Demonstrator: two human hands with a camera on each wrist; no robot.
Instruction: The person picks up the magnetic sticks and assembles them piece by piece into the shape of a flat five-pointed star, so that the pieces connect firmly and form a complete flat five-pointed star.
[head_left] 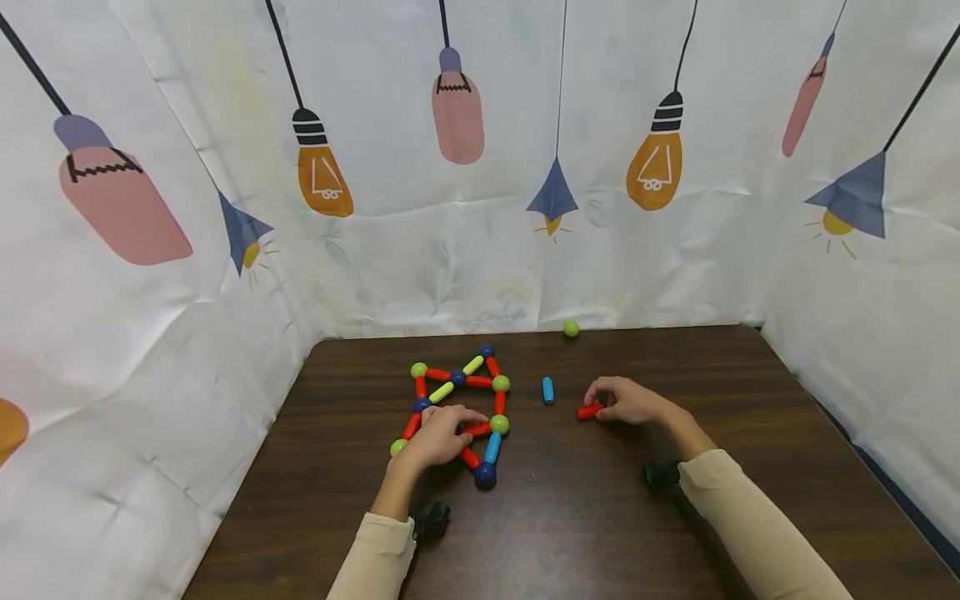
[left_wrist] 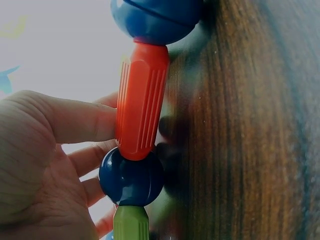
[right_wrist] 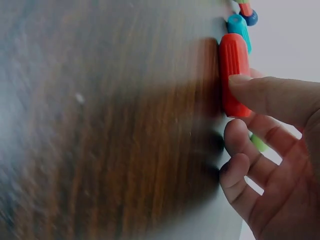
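Note:
A flat figure of magnetic rods and balls lies on the table, with red rods point(head_left: 500, 402), light green rods point(head_left: 442, 392), blue balls point(head_left: 485, 476) and green balls point(head_left: 499, 425). Over its near part is my left hand point(head_left: 437, 435). In the left wrist view the thumb lies against a red magnetic rod point(left_wrist: 142, 100), with fingers behind it and a dark blue ball point(left_wrist: 131, 177) at its end. To the right, my right hand point(head_left: 630, 402) pinches a loose red magnetic rod point(right_wrist: 234, 60) between thumb and forefinger, close over the tabletop. Its other fingers are bent loosely.
A loose light blue rod point(head_left: 548, 390) lies between the figure and my right hand. One green ball point(head_left: 572, 328) sits at the far edge of the dark wooden table point(head_left: 585, 533). A white curtain point(head_left: 480, 250) printed with lamps hangs behind and at both sides.

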